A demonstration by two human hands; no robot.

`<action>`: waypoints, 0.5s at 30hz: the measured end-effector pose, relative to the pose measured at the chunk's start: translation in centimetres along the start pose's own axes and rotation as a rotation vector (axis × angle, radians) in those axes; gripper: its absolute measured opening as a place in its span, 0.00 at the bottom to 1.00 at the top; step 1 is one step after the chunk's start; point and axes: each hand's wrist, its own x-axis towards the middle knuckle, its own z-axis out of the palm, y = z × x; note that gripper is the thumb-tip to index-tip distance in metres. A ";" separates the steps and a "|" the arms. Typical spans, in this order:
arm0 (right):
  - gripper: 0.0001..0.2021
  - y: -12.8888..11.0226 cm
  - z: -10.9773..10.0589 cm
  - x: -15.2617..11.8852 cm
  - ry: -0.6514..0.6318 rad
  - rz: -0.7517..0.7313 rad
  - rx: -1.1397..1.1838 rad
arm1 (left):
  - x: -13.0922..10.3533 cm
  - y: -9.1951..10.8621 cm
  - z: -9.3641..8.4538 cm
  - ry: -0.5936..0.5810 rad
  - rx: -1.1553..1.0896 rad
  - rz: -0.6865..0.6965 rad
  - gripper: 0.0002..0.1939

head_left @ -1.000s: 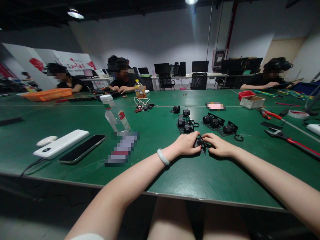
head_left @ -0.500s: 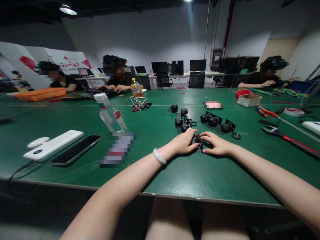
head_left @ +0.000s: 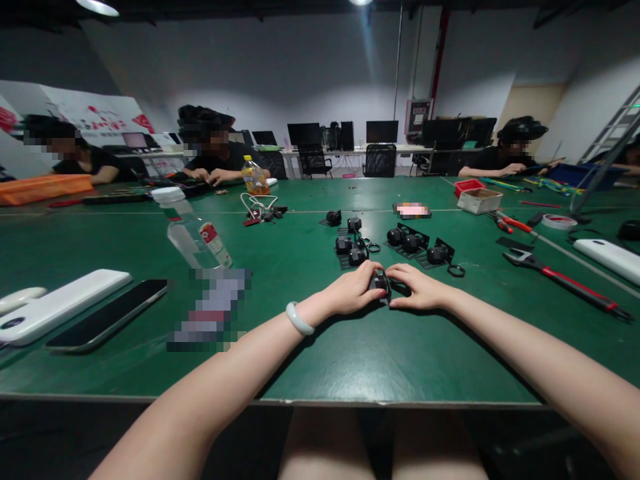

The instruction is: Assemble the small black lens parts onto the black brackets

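1. Your left hand (head_left: 353,291) and right hand (head_left: 417,292) both pinch one small black part (head_left: 381,283), held low on the green table (head_left: 350,360), just in front of the spare black parts (head_left: 350,250).
2. Risk: fingertips cover most of it; uneven squeeze could twist it out.
3. Risk: a slipped part could knock the loose ring (head_left: 455,271) close by on your right.

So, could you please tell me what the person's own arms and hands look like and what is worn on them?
Both forearms are bare, with no sleeves, gloves or watch showing. The left hand has a smooth, pale jade-like bangle round the wrist, a plain closed ring with no markings. The right hand and its wrist carry nothing. No rings show on the fingers, though some are hidden.
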 end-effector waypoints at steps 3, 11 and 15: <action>0.29 -0.1 0.0 0.0 0.015 -0.001 0.000 | 0.1 -0.1 0.1 0.036 -0.065 -0.015 0.20; 0.29 -0.5 -0.1 0.1 0.018 0.000 -0.002 | 0.0 0.1 0.2 -0.008 -0.024 -0.020 0.21; 0.29 -0.5 0.0 0.0 0.007 0.000 -0.014 | 0.0 0.2 0.3 -0.010 0.014 0.004 0.21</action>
